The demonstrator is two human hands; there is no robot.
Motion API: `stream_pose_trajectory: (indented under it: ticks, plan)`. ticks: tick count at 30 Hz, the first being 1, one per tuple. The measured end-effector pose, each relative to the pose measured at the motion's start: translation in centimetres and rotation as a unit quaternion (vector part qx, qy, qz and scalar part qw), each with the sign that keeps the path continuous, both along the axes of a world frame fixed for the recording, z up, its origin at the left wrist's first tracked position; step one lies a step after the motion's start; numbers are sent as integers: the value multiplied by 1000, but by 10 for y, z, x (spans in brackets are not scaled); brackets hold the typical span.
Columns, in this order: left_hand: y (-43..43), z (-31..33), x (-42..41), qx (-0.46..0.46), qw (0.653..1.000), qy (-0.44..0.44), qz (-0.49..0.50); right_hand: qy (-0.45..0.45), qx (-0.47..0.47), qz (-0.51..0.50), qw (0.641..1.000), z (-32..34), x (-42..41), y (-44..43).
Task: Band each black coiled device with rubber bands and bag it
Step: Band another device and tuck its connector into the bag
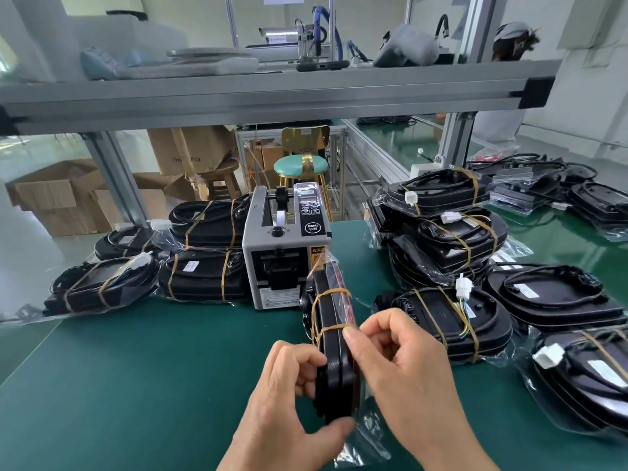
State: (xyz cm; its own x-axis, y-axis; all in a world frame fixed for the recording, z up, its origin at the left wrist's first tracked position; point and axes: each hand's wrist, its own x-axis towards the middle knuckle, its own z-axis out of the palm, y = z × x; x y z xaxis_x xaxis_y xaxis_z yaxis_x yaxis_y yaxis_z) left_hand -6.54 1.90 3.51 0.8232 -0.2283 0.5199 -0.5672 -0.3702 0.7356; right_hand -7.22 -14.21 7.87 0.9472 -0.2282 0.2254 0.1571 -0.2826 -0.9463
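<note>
Device stands on edge on the green bench, just in front of the grey tape dispenser. Two rubber bands already cross it, one near the far end and one mid-body. A clear bag shows around the near end and trails toward the camera; the far end also carries a plastic sheen, so the device appears to be inside the bag.

Left hand: grip closed on the near lower edge of the device, thumb under, fingers curled over the top. Right hand: fingertips pinched at the bag film beside the mid-body band; whether it holds film alone or film and band, I cannot tell.

Judged step: settling the bag and closing its open mouth.

Notes for doing it well:
- Keep the left grip firm so the device stays upright.
- Draw the film taut along the body without dragging the bands off line.
- Fold the loose mouth flat before taking tape.
- Then lay it on a finished stack, clear of the dispenser.
</note>
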Motion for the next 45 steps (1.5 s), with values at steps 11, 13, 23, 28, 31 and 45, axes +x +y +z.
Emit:
stream_pose_trajectory:
  ticks: [11,13,23,28,31,45]
  plan:
    - [11,36,28,-22,994,102,13,-11,-53,-5,999,-5,12,0]
    - [3,50,37,22,996,79,27,-19,-59,-5,998,-7,12,2]
    - [-14,66,53,204,977,-31,60,-36,-94,1,995,-4,12,3]
    - [-8,49,84,-191,926,282,160,-26,-79,-2,997,-6,11,4]
    - [2,48,116,-381,792,431,203,-23,-72,-4,997,-7,11,7]
    - [-26,55,144,-511,699,418,275,-22,-44,11,999,-5,10,5]
